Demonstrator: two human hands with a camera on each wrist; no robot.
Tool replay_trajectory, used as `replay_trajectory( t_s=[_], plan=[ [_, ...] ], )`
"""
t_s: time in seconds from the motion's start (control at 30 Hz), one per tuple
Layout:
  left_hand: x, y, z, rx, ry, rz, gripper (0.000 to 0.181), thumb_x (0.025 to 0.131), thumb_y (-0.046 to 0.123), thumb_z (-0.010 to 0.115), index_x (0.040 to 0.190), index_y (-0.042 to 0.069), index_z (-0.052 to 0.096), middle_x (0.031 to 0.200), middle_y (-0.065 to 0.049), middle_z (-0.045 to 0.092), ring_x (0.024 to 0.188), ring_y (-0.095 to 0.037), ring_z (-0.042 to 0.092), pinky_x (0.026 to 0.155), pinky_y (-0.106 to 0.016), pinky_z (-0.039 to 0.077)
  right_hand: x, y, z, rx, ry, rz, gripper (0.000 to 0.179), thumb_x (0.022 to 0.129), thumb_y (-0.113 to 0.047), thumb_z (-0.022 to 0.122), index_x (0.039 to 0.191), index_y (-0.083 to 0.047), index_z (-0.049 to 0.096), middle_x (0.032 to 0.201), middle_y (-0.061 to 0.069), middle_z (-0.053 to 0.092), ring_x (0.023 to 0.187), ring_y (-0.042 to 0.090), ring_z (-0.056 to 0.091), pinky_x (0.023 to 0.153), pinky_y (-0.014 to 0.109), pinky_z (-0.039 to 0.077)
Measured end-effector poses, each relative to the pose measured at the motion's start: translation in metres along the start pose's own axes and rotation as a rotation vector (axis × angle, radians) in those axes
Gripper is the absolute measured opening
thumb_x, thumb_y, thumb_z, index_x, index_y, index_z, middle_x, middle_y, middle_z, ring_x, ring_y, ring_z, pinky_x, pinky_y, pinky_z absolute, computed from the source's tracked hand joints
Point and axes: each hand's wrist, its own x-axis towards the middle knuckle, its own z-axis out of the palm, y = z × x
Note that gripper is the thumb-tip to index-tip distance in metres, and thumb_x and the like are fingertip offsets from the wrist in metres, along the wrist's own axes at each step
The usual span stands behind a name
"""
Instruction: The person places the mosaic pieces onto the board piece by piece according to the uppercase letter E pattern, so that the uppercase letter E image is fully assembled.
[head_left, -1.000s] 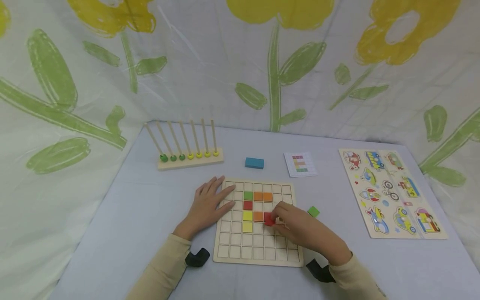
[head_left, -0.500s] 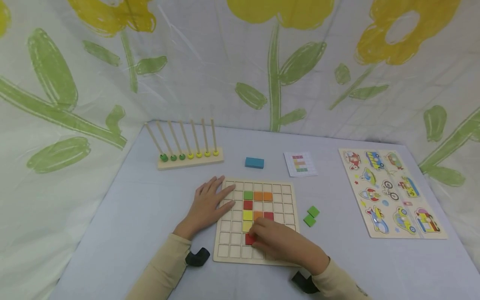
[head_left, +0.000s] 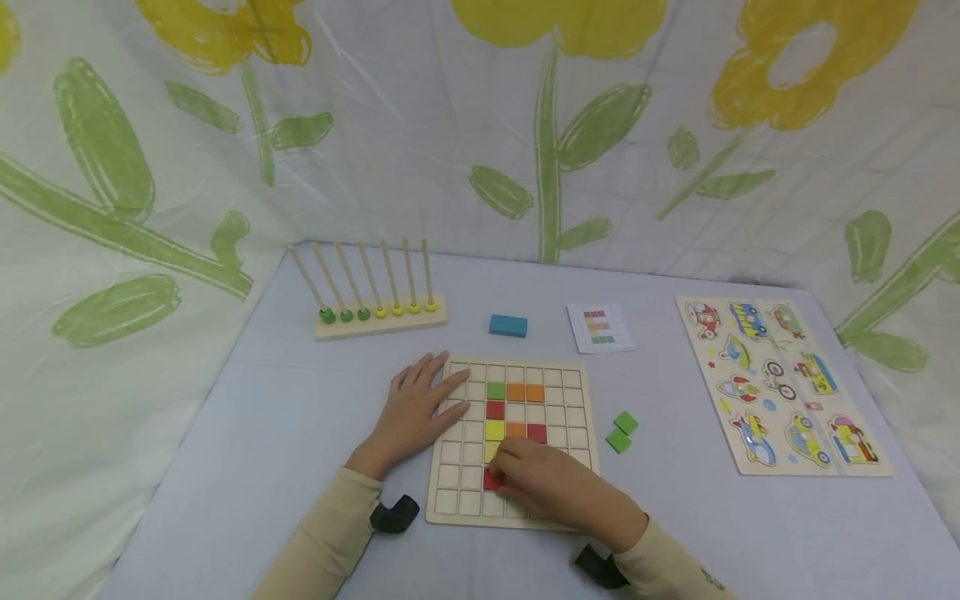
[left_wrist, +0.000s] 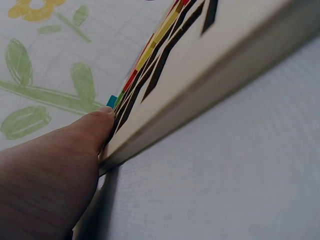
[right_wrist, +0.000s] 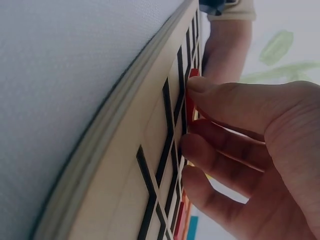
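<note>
A wooden grid board (head_left: 468,502) lies on the table with coloured square tiles in some cells. My left hand (head_left: 408,417) rests on its left edge, fingers spread; the thumb (left_wrist: 95,122) lies over the rim in the left wrist view. My right hand (head_left: 558,483) pinches a red tile (head_left: 490,480) at the cell below the yellow column, thumb on the tile (right_wrist: 189,107) in the right wrist view. Above it are a green tile (head_left: 496,390), two orange tiles (head_left: 525,392), a red tile (head_left: 495,410) and a yellow tile (head_left: 495,429). Another red tile (head_left: 537,433) sits right of an orange one.
Two green tiles (head_left: 620,440) lie right of the board. Behind it are a blue block (head_left: 508,326) and a pattern card (head_left: 602,328). A peg rack with beads (head_left: 381,323) stands back left; a picture puzzle board (head_left: 783,392) lies at the right.
My right hand has moved left and toward me, from the red tile beside the orange one to the cell under the yellow tiles, with another red tile. My left hand stays in place.
</note>
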Motion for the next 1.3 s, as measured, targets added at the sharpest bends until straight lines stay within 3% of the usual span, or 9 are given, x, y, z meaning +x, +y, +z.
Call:
replay_trajectory(
  t_s=[0.47,0.6,0.77,0.97,1.13,1.3],
  plan=[
    [0.001,0.001,0.0,-0.001,-0.006,-0.008,0.051,0.095,0.049,0.051,0.142,0.029,0.047,0.155,-0.008,0.031,0.145,-0.029,0.021,0.111,-0.055,0.019,0.0,0.001,0.006,-0.044,0.036,0.014,0.014,0.091,-0.025,0.067,0.103,-0.019,0.063,0.093,-0.008,0.054,0.077,0.004,0.05,0.07,0.014,0.047],
    [0.001,0.001,0.0,0.004,-0.009,-0.014,0.051,0.095,0.048,0.051,0.142,0.029,0.047,0.155,-0.008,0.031,0.145,-0.029,0.021,0.111,-0.055,0.019,-0.006,0.011,-0.004,-0.052,0.093,0.088,0.013,0.09,-0.024,0.068,0.102,-0.019,0.065,0.092,-0.009,0.055,0.076,0.004,0.051,0.069,0.017,0.049],
    [0.001,0.001,0.0,0.007,-0.01,-0.02,0.051,0.095,0.048,0.052,0.142,0.029,0.047,0.155,-0.007,0.031,0.144,-0.03,0.022,0.111,-0.054,0.019,-0.03,0.039,-0.023,-0.086,0.176,0.292,0.016,0.086,-0.017,0.072,0.1,-0.016,0.065,0.09,-0.009,0.058,0.074,0.005,0.051,0.064,0.02,0.049],
    [0.001,0.0,0.0,0.017,-0.017,-0.027,0.052,0.095,0.049,0.051,0.143,0.029,0.047,0.155,-0.007,0.031,0.145,-0.029,0.021,0.111,-0.054,0.019,-0.072,0.076,-0.04,-0.082,0.15,0.5,0.02,0.087,-0.007,0.069,0.106,-0.009,0.064,0.097,-0.001,0.061,0.077,0.007,0.052,0.064,0.026,0.049],
    [0.001,0.0,0.001,0.015,-0.016,-0.024,0.051,0.095,0.049,0.051,0.143,0.029,0.046,0.155,-0.007,0.031,0.145,-0.03,0.021,0.112,-0.054,0.019,-0.096,0.098,-0.043,-0.038,0.097,0.499,0.029,0.087,0.0,0.065,0.115,-0.009,0.064,0.103,0.003,0.06,0.085,0.012,0.057,0.072,0.033,0.051],
    [0.001,0.0,0.002,0.009,-0.019,-0.024,0.052,0.095,0.049,0.051,0.143,0.03,0.046,0.156,-0.007,0.03,0.145,-0.029,0.02,0.112,-0.054,0.018,-0.102,0.106,-0.038,-0.001,0.087,0.468,0.033,0.085,0.0,0.067,0.117,-0.011,0.066,0.102,0.001,0.058,0.084,0.01,0.055,0.073,0.032,0.051]
  ],
)
